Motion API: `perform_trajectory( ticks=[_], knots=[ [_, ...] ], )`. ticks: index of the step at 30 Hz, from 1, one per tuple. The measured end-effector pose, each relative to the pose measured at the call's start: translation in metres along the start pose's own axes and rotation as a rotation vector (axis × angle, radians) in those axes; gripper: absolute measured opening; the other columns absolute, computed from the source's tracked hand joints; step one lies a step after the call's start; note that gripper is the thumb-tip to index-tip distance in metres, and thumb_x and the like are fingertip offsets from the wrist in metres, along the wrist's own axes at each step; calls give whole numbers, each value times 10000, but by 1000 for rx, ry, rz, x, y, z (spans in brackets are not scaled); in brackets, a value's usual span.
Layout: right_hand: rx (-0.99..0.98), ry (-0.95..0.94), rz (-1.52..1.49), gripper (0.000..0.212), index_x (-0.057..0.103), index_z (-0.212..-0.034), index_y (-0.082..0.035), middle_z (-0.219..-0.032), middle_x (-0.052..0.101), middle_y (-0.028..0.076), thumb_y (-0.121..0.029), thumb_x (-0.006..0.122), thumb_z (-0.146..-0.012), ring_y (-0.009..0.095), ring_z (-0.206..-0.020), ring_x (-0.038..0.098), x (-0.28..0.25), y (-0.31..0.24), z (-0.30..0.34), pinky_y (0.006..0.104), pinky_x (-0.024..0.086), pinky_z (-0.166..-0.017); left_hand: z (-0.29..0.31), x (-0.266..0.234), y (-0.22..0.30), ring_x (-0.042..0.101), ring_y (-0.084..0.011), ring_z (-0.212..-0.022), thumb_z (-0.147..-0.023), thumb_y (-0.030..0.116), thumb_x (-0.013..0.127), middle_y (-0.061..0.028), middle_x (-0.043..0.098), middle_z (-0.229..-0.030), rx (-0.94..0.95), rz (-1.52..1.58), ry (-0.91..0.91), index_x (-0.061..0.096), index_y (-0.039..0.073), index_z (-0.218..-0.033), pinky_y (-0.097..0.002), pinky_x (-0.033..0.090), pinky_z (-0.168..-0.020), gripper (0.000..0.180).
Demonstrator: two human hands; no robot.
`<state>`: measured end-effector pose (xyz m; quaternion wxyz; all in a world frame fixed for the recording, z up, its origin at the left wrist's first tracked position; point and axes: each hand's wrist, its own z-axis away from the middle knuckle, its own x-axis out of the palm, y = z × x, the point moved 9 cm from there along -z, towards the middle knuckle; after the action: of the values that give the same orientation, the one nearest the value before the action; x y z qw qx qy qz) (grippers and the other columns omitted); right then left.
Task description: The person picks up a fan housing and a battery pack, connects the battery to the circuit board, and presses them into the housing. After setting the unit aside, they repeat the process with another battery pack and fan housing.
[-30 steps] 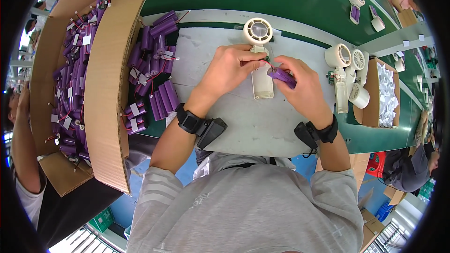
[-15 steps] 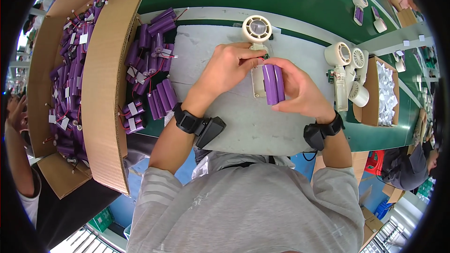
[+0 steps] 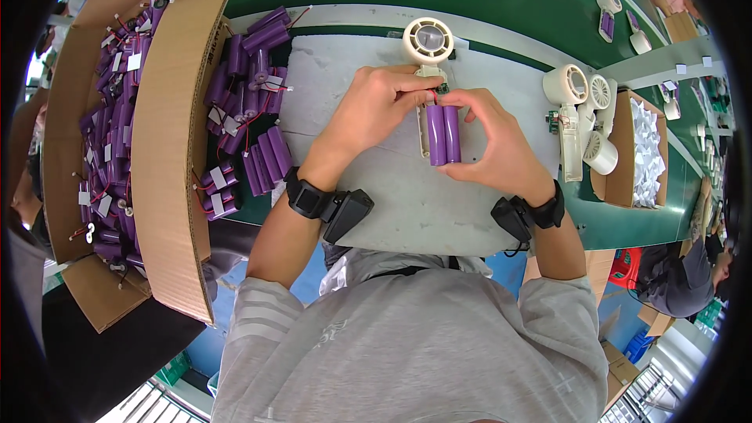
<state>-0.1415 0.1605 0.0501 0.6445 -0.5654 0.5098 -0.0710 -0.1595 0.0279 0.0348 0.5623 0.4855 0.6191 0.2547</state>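
Note:
A cream handheld fan [image 3: 428, 41] lies with its round head pointing away from me and its open handle shell [image 3: 424, 137] toward me. In its neck a small green circuit board [image 3: 442, 88] shows. My right hand [image 3: 501, 141] grips a pack of purple battery cells [image 3: 443, 135] between thumb and fingers, over the handle shell, covering much of it. The fingers of my left hand [image 3: 376, 106] are closed at the fan's neck, thumb and forefinger pinched at the red wires [image 3: 435, 96] above the pack. The wire ends are hidden by the fingertips.
A grey mat [image 3: 376, 211] lies under the work. At left stand a cardboard box [image 3: 172, 149] full of purple packs and a loose pile of battery packs [image 3: 254, 86]. At right are several fan bodies [image 3: 565, 86] and a box of white paper pieces [image 3: 613, 180].
My right hand has turned the battery pack more upright and brought it slightly left and up, over the handle shell. My left hand stays at the fan's neck.

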Motion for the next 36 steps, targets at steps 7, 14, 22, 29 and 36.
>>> perform_trajectory(
  ticks=[7, 14, 22, 29, 36],
  knots=[
    [-123, -11, 172, 677, 565, -1233, -72, -1210, 569, 97, -81, 818, -605, 263, -1075, 567, 7, -5, -2, 373, 487, -922, 2, -1, 0, 680, -301, -808, -836, 20, 660, -158, 686, -977, 47, -25, -19, 691, 71, -1110, -369, 526, -701, 281],
    [-124, 54, 169, 516, 646, -1109, -28, -1224, 595, 110, -26, 807, -618, 298, -1067, 575, 6, -11, 3, 379, 514, -917, 2, -1, -3, 675, -323, -842, -852, 23, 639, -165, 679, -1053, 15, -35, -67, 685, 89, -1128, -372, 535, -745, 288],
    [-123, 41, 269, 429, 675, -1030, 0, -1290, 585, 143, -51, 818, -629, 310, -1056, 589, 9, -12, 5, 377, 529, -881, 1, 0, -6, 666, -285, -836, -879, 42, 621, -161, 681, -1077, -4, -20, -91, 678, 103, -1149, -344, 529, -761, 283],
    [-121, 63, 362, 423, 674, -1024, 0, -1288, 585, 163, -61, 822, -632, 322, -1064, 591, 12, -18, 5, 384, 528, -878, 2, -1, -6, 671, -323, -811, -874, 83, 641, -152, 683, -1064, -40, -9, -73, 692, 112, -1126, -348, 533, -727, 259],
    [-42, 93, 285, 470, 626, -1063, -18, -1279, 570, 155, -45, 816, -634, 317, -1089, 577, 11, -10, 4, 387, 524, -881, 3, 2, -24, 604, -191, -608, -760, 193, 783, -117, 702, -794, -157, 32, -101, 718, 164, -1116, -297, 490, -615, 363]
  ],
)
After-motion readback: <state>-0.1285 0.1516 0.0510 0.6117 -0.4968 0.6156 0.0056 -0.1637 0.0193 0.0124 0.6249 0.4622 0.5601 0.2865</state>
